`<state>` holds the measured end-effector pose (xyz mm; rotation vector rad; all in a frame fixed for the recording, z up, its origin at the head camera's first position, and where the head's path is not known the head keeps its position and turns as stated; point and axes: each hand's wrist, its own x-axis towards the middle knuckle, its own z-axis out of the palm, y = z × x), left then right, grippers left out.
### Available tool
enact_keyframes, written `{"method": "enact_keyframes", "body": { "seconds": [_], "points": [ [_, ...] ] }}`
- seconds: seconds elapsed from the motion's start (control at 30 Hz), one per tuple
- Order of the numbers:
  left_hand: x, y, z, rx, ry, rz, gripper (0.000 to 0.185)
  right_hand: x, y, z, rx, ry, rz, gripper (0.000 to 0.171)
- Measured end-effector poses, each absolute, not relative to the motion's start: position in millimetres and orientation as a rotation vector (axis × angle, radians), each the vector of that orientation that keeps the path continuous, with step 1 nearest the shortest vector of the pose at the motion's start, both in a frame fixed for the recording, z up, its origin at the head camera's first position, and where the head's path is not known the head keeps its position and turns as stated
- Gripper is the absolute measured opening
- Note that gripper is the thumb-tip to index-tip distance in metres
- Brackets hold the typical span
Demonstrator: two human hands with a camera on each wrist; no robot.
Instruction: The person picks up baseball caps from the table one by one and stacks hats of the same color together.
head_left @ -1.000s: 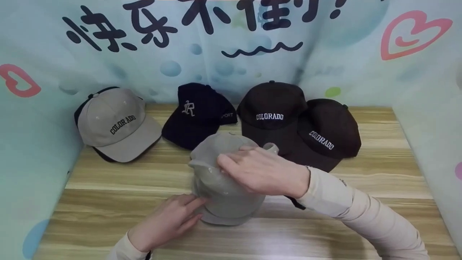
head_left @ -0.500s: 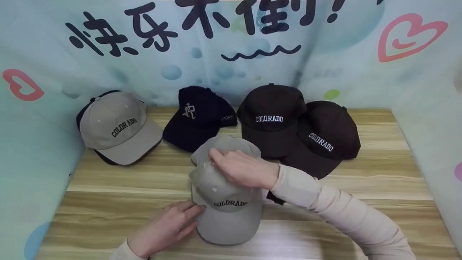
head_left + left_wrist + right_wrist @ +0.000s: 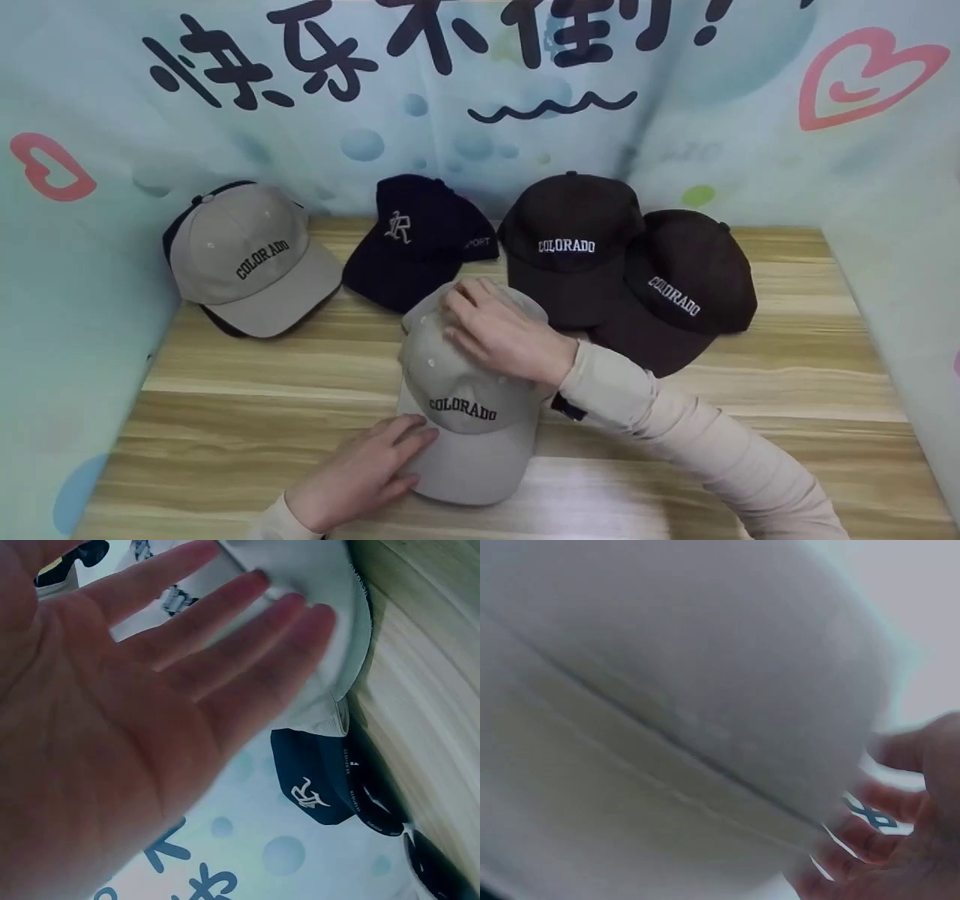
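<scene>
A light grey baseball cap (image 3: 469,469) lettered COLORADO lies at the front middle of the table, brim toward me. Grey fabric also shows behind its crown. My right hand (image 3: 506,334) grips the top of the crown, its fingers bent over the fabric. In the right wrist view the cap (image 3: 705,675) fills most of the picture, with the right hand (image 3: 896,817) at its edge. At the left side of the brim, my left hand (image 3: 360,465) touches with its fingertips. The left wrist view shows that hand (image 3: 172,690) with straight, spread fingers alongside the cap (image 3: 322,637).
Along the back stand a grey cap (image 3: 240,240) over a dark one, a navy cap (image 3: 405,247) with an R, and two dark COLORADO caps (image 3: 570,217), (image 3: 686,274) that overlap. A printed cloth backdrop (image 3: 420,135) encloses the wooden table (image 3: 247,412).
The grey cap has come down and forward, its lettering and brim now facing up. My right hand has shifted left over the crown; the left hand stays beside the brim.
</scene>
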<state>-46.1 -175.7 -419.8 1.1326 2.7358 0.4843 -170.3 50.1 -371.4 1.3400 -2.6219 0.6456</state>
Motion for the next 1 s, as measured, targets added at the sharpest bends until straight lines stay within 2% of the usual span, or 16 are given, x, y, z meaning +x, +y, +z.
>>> {"method": "enact_keyframes", "body": {
  "seconds": [0.27,0.47,0.63,1.0],
  "points": [
    [-46,-174,-427,1.136,2.741,0.541,0.065,-135,71,-374,1.423,-2.474,0.234,0.034],
    [-47,-169,-429,1.116,2.717,0.528,0.073,-115,82,-382,1.416,-2.461,0.172,0.052],
    [-48,-163,-430,1.156,2.748,0.506,0.073,-115,86,-386,1.399,-2.528,0.169,0.066],
    [-51,-157,-430,1.165,2.741,0.501,0.071,-123,95,-393,1.382,-2.558,0.189,0.075]
  ]
}}
